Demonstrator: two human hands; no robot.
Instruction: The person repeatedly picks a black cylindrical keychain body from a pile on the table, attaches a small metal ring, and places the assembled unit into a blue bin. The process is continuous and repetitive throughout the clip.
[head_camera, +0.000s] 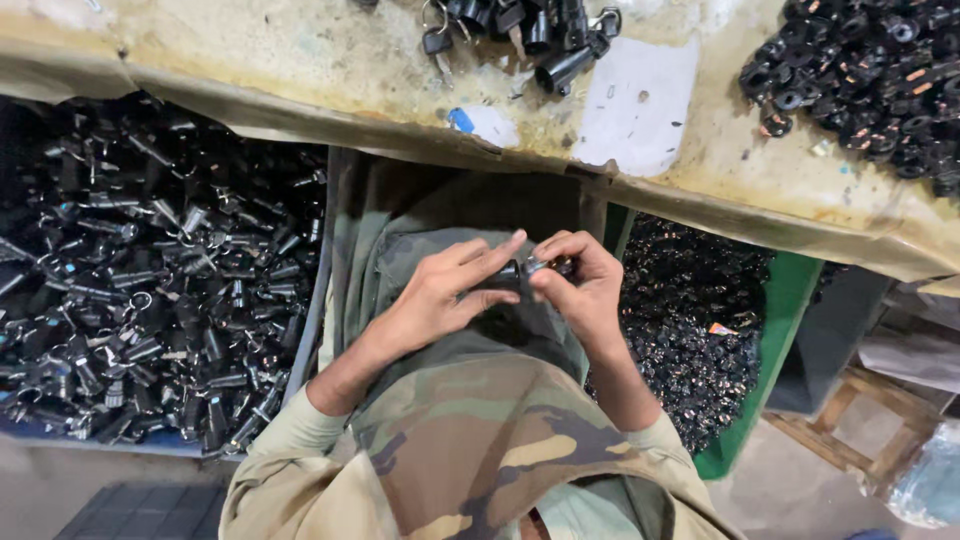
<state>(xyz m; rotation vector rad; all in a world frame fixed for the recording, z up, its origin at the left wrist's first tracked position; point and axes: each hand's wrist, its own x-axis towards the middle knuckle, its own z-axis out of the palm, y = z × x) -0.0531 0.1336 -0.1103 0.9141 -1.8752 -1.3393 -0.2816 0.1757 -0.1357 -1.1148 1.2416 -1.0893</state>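
A small black metal cylinder with a shiny silver end (528, 268) sits over the person's lap, below the tabletop's (330, 70) near edge. The left hand (440, 295) clenches its dark end, the right hand (585, 290) pinches the silver end; steadying it with the left should help while the right works the tip. Bins of black metal parts (150, 290) flank both sides.

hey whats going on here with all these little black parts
A person in a camouflage top holds a small black cylindrical part between both hands over their lap, left hand and right hand pinching it together. A bin of similar black parts sits to their left, a green bin to their right, more on the workbench above.
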